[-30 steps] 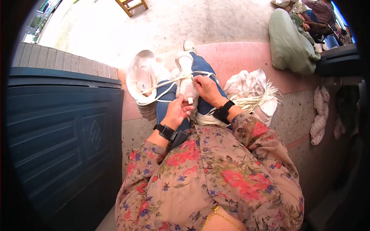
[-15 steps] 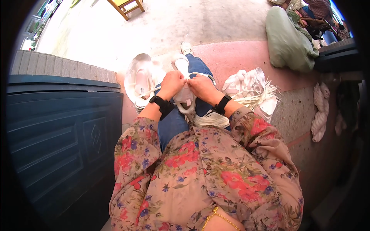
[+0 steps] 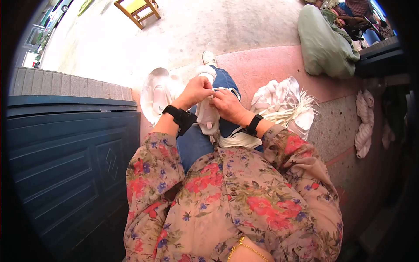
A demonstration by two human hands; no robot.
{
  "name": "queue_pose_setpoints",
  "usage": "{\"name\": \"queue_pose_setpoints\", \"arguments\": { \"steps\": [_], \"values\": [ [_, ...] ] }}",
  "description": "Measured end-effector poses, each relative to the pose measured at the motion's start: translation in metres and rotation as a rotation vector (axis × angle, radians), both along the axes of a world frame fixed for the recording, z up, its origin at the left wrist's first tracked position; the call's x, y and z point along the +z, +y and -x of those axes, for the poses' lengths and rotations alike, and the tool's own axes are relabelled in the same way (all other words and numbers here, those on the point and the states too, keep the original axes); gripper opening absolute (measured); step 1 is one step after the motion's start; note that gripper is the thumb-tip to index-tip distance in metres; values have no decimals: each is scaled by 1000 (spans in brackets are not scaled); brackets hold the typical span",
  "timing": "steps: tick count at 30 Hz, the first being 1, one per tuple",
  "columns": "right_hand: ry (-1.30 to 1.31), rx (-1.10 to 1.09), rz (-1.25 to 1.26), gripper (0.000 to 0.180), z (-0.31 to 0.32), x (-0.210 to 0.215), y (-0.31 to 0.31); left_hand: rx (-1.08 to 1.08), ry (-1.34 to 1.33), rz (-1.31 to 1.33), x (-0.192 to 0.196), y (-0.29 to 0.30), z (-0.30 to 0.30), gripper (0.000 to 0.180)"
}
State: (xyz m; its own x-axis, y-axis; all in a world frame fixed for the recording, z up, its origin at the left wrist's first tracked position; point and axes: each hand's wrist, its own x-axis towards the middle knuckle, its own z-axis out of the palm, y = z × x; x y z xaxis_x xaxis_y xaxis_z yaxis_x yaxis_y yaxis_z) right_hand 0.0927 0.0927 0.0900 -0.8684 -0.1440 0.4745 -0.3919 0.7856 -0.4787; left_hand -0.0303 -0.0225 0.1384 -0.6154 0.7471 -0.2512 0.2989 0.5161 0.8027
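Sunlit pavement [image 3: 218, 26], blue door [image 3: 65, 166], wooden chair [image 3: 137, 8]

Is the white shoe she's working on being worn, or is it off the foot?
Off the foot: the white shoe rests on the lap, gripped by the left hand and right hand.

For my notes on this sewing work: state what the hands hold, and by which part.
Both the left hand and the right hand grip a pale, soft slipper-shaped piece at its upper end, over the blue-jeaned lap.
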Motion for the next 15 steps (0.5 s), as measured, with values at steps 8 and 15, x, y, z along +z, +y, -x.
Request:
{"name": "queue_pose_setpoints", "arguments": {
  "steps": [8, 15],
  "values": [
    [50, 174, -293, 6, -2, 13, 4, 13, -267, -35, -8, -5, 1, 12],
    [320, 38, 193, 16, -15, 95, -7, -145, -411, -134, 14, 10, -17, 18]
  ]
}}
